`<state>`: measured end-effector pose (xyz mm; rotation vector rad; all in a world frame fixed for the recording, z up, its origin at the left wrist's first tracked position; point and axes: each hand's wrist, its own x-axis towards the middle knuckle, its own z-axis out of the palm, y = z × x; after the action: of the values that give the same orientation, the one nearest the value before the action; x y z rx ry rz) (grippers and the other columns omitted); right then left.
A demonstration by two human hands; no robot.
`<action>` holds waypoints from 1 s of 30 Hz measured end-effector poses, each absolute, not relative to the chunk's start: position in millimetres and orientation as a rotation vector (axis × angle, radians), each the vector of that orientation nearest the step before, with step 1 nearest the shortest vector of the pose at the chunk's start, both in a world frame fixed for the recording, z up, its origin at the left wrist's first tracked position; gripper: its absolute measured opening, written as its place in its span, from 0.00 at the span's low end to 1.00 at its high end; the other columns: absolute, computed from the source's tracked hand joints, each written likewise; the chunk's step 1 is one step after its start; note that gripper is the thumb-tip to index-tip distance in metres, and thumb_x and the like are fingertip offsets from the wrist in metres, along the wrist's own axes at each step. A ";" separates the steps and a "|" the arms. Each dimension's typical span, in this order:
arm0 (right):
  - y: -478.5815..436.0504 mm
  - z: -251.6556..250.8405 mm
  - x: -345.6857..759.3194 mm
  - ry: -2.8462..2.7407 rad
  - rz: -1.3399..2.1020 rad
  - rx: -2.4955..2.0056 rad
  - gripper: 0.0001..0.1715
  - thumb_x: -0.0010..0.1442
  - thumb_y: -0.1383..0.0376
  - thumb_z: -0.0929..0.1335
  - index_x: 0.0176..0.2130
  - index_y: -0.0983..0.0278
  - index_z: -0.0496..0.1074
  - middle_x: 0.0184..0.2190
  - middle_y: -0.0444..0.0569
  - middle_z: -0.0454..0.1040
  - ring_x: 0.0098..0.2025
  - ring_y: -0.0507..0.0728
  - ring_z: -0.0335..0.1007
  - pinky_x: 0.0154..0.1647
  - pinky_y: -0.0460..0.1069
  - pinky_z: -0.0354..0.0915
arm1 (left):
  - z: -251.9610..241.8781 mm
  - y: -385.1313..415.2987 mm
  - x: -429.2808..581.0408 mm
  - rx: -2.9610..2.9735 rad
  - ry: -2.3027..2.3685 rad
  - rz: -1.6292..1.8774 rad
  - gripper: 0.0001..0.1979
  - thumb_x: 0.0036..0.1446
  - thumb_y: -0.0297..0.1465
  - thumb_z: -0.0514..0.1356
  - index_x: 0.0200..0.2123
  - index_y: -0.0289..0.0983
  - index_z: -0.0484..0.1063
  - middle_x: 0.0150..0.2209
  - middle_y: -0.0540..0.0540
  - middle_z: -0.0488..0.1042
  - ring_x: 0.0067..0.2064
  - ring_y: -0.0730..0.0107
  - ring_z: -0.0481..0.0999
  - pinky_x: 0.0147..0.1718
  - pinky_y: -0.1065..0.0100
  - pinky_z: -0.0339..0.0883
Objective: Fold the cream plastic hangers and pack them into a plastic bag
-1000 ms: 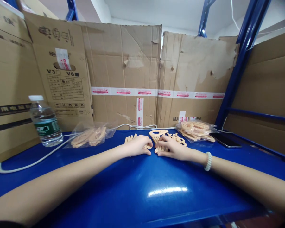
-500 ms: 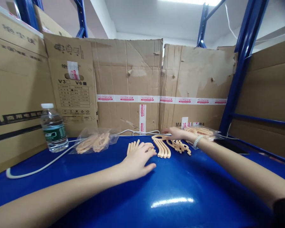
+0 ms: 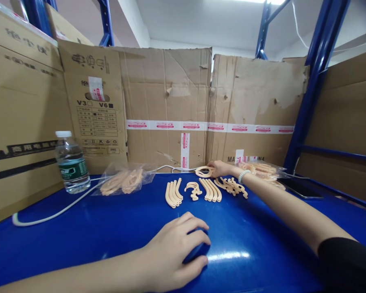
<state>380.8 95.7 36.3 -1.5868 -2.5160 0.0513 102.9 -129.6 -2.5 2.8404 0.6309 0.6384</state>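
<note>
My left hand (image 3: 181, 248) hovers above or rests on the near part of the blue table, fingers spread and nothing in them. At the back, my right hand (image 3: 222, 169) pinches the right edge of a pale wooden ring (image 3: 197, 172). Just in front of the ring are curved wooden strips (image 3: 173, 193) in a row, a small group of hooked wooden pieces (image 3: 194, 190), a second row of curved strips (image 3: 212, 191) and a cluster of wavy wooden pieces (image 3: 233, 187) below my right wrist.
A water bottle (image 3: 72, 165) stands at the left beside a white cable (image 3: 49, 217). Clear bags of wooden parts lie left (image 3: 122, 181) and right (image 3: 262, 169). A dark phone (image 3: 299, 188) lies far right. Cardboard panels (image 3: 167, 101) wall off the back of the blue table (image 3: 247, 232).
My left hand has drawn back toward me, off the wooden pieces, uncovering the left strips and hooked pieces. My right hand has shifted slightly and stays at the ring.
</note>
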 end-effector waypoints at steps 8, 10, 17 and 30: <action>46.4 47.9 383.0 -2.264 0.030 -1.261 0.15 0.61 0.72 0.66 0.49 0.66 0.72 0.47 0.56 0.76 0.50 0.62 0.73 0.52 0.54 0.66 | -3.1 -130.8 102.8 2.687 0.640 0.716 0.09 0.58 0.27 0.59 0.43 0.39 0.73 0.50 0.44 0.73 0.50 0.61 0.71 0.52 0.61 0.64; 17.8 54.5 380.1 -2.193 0.042 -1.185 0.14 0.65 0.67 0.63 0.51 0.65 0.69 0.46 0.55 0.76 0.47 0.60 0.74 0.47 0.53 0.68 | -5.7 -128.6 103.8 2.563 0.731 0.780 0.09 0.57 0.27 0.58 0.42 0.40 0.72 0.48 0.45 0.73 0.48 0.62 0.72 0.49 0.61 0.66; -77.9 44.0 348.9 -2.043 0.590 -0.813 0.15 0.60 0.62 0.69 0.46 0.62 0.66 0.32 0.45 0.71 0.29 0.51 0.67 0.28 0.46 0.65 | -9.3 -109.9 108.1 1.889 1.155 1.120 0.17 0.57 0.40 0.59 0.46 0.38 0.64 0.40 0.45 0.72 0.32 0.68 0.72 0.29 0.67 0.66; -89.6 13.5 328.4 -1.720 1.243 -0.939 0.22 0.47 0.56 0.77 0.36 0.66 0.72 0.21 0.43 0.72 0.20 0.50 0.68 0.20 0.46 0.66 | -3.3 -113.2 99.2 1.900 1.016 1.127 0.14 0.63 0.41 0.55 0.35 0.36 0.70 0.33 0.48 0.73 0.27 0.72 0.72 0.29 0.68 0.66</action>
<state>328.4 -89.6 13.5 -0.9386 -1.7200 1.2433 99.2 -113.2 -3.3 1.9002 1.0165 1.1266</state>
